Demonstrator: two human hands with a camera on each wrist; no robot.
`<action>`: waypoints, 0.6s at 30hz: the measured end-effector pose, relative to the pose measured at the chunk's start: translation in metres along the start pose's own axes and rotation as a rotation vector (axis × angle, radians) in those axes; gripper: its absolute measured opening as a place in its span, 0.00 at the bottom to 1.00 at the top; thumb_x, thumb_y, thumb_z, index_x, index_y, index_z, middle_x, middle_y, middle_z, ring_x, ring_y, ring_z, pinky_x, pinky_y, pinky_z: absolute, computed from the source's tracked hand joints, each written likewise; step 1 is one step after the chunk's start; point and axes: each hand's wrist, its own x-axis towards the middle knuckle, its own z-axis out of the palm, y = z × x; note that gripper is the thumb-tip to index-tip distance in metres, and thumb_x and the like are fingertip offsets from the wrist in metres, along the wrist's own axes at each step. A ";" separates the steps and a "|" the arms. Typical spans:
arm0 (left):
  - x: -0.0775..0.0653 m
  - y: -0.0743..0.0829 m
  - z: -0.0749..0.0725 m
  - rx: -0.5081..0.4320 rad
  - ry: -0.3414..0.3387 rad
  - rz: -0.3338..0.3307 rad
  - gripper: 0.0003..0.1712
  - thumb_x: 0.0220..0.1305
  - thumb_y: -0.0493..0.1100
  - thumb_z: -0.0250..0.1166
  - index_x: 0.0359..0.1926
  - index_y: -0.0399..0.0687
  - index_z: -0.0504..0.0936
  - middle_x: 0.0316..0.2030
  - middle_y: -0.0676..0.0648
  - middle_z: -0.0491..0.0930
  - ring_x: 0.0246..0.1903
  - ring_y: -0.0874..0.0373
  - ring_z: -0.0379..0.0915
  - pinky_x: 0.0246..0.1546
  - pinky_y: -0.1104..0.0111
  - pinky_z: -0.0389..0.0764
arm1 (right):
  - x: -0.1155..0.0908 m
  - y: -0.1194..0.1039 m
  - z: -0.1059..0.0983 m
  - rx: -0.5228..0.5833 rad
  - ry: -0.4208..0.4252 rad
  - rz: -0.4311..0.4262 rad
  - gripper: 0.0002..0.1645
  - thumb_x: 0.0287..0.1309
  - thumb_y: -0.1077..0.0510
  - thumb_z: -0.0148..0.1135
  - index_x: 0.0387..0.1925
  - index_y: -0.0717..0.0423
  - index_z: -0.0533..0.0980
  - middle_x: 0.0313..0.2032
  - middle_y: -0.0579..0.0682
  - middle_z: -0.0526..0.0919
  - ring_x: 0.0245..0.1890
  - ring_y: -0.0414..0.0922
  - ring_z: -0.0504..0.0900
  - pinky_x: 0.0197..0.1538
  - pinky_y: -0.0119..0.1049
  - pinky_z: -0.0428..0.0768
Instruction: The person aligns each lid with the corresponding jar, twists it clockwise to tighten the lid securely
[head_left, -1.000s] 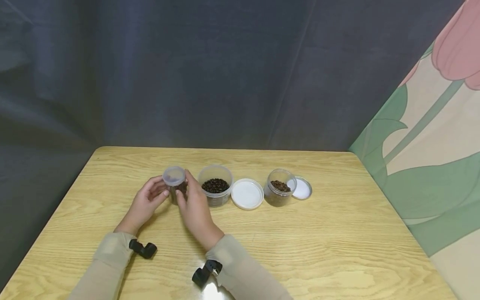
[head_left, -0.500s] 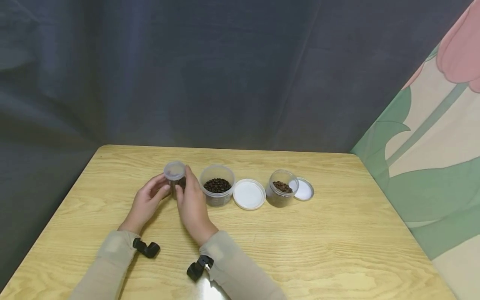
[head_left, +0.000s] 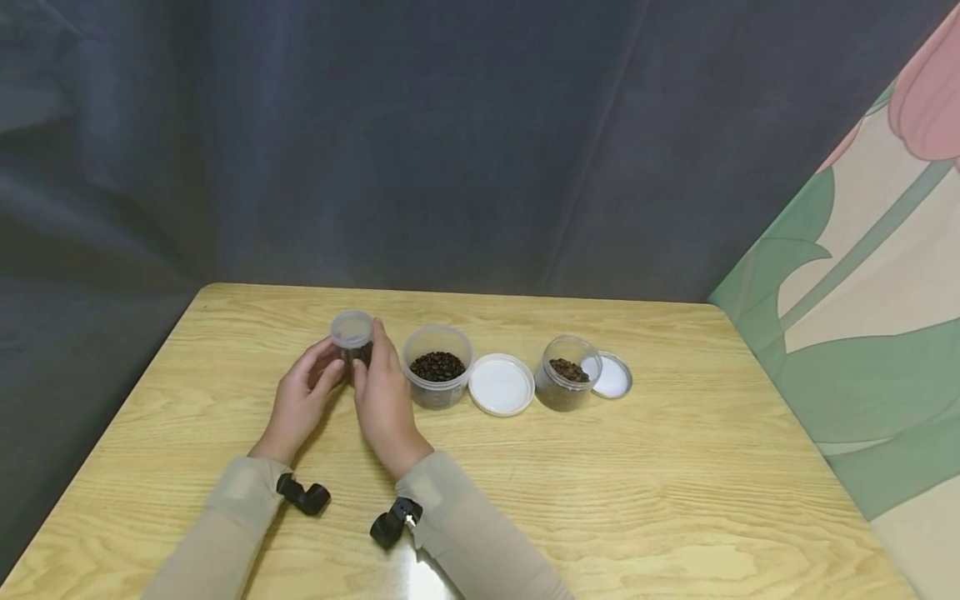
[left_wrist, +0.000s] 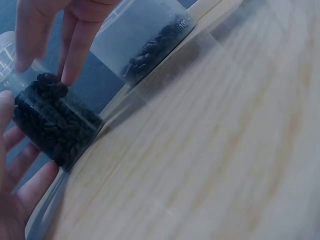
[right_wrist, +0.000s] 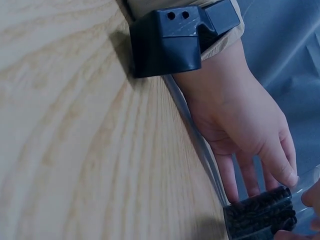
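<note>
A small clear jar (left_wrist: 57, 120) of dark coffee beans, with a translucent lid (head_left: 352, 327) on top, stands upright at the left of the table. My left hand (head_left: 298, 400) holds it from the left, fingers and thumb about its side. From the right, my right hand (head_left: 385, 402) grips the same jar, its fingertips high on the wall near the lid in the left wrist view. Just right of my right hand is an uncovered clear tub (head_left: 438, 392) of dark beans. In the right wrist view, beans (right_wrist: 260, 215) show between the two hands.
Right of the tub lies a white round lid (head_left: 502, 385). Beyond it stands an uncovered clear jar (head_left: 564, 393) of lighter brown beans, with another lid (head_left: 613, 377) behind its right side. A dark curtain (head_left: 450, 150) hangs behind the wooden table (head_left: 637, 492).
Both hands have shifted the lidded jar a little toward the back of the table. The tub, the uncovered jar and the loose lids keep their places; the head view has tilted slightly.
</note>
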 end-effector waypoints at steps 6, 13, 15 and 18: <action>0.001 -0.001 0.000 0.035 0.012 0.013 0.26 0.78 0.41 0.56 0.72 0.39 0.68 0.63 0.34 0.74 0.60 0.59 0.74 0.53 0.85 0.77 | 0.001 0.000 0.000 0.000 0.005 -0.011 0.38 0.73 0.60 0.58 0.76 0.65 0.54 0.67 0.63 0.72 0.62 0.54 0.78 0.64 0.39 0.81; 0.001 0.001 0.001 0.035 0.012 -0.009 0.24 0.78 0.40 0.55 0.70 0.36 0.68 0.64 0.34 0.71 0.61 0.38 0.72 0.53 0.86 0.76 | 0.000 -0.003 -0.005 0.030 0.003 -0.036 0.39 0.72 0.62 0.59 0.76 0.67 0.54 0.69 0.64 0.68 0.65 0.55 0.74 0.66 0.41 0.79; 0.001 0.001 0.001 0.035 0.013 -0.012 0.24 0.78 0.40 0.55 0.69 0.35 0.68 0.63 0.34 0.71 0.61 0.38 0.72 0.53 0.86 0.76 | -0.002 -0.004 -0.008 0.040 0.000 -0.050 0.39 0.71 0.64 0.60 0.75 0.69 0.55 0.69 0.65 0.67 0.66 0.56 0.73 0.67 0.41 0.77; 0.001 0.002 0.002 0.032 0.019 -0.005 0.23 0.78 0.39 0.56 0.68 0.34 0.68 0.63 0.34 0.71 0.60 0.40 0.73 0.53 0.86 0.76 | -0.005 -0.007 -0.016 0.074 -0.019 -0.062 0.37 0.70 0.66 0.59 0.74 0.70 0.56 0.69 0.66 0.67 0.65 0.55 0.74 0.64 0.36 0.80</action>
